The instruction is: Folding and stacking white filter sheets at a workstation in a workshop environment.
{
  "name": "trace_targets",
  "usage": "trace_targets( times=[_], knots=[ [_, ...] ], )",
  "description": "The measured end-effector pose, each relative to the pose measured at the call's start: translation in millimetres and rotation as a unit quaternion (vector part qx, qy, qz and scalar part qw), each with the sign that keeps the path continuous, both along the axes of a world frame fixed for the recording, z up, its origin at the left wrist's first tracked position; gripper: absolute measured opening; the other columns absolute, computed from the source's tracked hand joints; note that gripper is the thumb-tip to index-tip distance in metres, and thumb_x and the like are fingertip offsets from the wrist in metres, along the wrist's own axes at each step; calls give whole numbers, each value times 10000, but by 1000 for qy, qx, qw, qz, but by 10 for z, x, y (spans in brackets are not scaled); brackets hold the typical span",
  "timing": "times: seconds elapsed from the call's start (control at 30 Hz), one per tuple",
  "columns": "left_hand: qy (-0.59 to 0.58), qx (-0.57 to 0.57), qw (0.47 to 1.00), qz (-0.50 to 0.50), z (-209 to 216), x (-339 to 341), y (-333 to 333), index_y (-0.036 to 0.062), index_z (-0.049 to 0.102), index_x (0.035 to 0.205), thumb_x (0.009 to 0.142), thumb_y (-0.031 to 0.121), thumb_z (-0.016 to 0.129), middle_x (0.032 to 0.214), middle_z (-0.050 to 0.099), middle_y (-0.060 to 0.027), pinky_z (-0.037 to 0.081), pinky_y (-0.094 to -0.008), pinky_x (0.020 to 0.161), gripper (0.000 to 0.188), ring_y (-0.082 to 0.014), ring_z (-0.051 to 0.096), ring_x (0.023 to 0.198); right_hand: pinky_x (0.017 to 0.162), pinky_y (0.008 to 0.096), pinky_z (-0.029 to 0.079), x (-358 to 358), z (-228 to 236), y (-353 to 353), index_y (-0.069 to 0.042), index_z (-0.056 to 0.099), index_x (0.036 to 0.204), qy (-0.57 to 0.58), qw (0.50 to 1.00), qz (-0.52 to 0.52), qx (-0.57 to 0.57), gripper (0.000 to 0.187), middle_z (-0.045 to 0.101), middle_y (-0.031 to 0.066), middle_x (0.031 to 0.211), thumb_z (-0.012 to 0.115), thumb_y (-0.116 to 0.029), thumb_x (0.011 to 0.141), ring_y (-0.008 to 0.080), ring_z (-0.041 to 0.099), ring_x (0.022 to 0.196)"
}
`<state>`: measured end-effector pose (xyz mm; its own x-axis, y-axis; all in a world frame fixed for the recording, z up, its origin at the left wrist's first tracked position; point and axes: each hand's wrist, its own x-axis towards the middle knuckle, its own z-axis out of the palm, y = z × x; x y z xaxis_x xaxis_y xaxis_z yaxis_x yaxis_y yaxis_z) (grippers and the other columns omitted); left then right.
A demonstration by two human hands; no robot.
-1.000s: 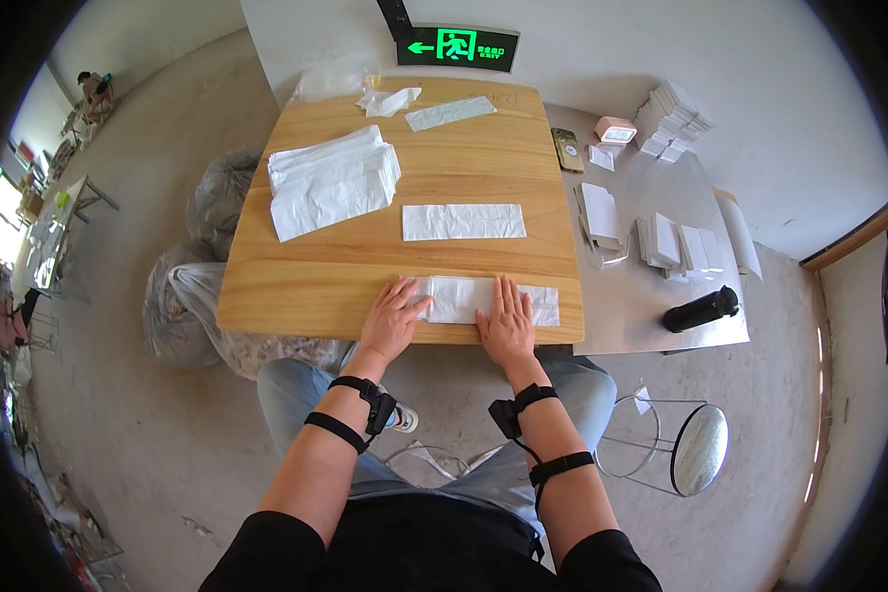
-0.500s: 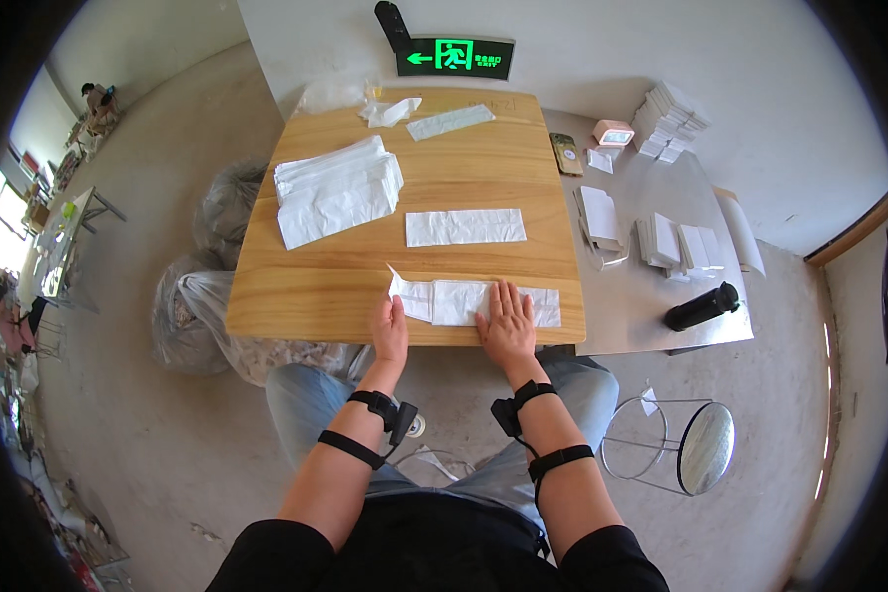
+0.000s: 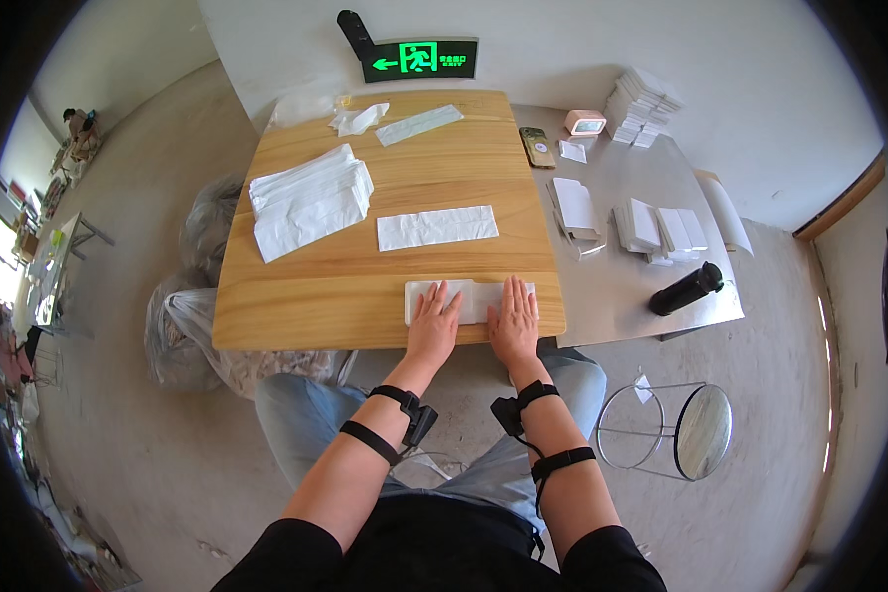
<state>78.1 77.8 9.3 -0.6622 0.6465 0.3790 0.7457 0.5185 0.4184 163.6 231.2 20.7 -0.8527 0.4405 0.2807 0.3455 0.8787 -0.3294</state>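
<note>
A folded white sheet [image 3: 476, 297] lies near the front edge of the wooden table [image 3: 306, 306]. My left hand [image 3: 434, 326] presses flat on its left part and my right hand [image 3: 514, 322] presses flat on its right part, fingers spread. Both hands cover much of the sheet. Another flat white sheet [image 3: 437, 227] lies just beyond it in the table's middle. A stack of white sheets [image 3: 309, 200] sits at the table's left.
A grey metal table [image 3: 622, 286] to the right carries white packets [image 3: 656, 229], a phone [image 3: 537, 147] and a black bottle [image 3: 686, 289]. Filled plastic bags [image 3: 183, 326] stand on the floor at left. A round stool [image 3: 696, 431] is at lower right.
The sheet under my hands was longer and its left end was lifted; now it is folded shorter and my left hand has moved right onto it, pressing it down.
</note>
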Motion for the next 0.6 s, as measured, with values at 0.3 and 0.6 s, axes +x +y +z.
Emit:
trace_targets(
  times=[0.3, 0.6],
  knots=[
    [3, -48, 999, -3, -29, 22, 10, 107, 542, 1268, 852, 152, 591, 1405, 412, -150, 276, -491, 1094, 422, -317, 345, 1334, 1134, 439, 219, 22, -25, -26, 15, 303, 1409, 36, 999, 26, -27, 624, 359, 199, 1446, 542, -231, 889, 307, 311, 1370],
    [1, -41, 999, -14, 109, -205, -300, 58, 495, 1310, 899, 214, 544, 1429, 387, -145, 265, -489, 1101, 442, -303, 340, 1344, 1128, 436, 239, -296, 185, -354, 9, 402, 1362, 63, 979, 194, 20, 557, 405, 177, 1425, 539, -263, 895, 284, 360, 1346]
  ],
)
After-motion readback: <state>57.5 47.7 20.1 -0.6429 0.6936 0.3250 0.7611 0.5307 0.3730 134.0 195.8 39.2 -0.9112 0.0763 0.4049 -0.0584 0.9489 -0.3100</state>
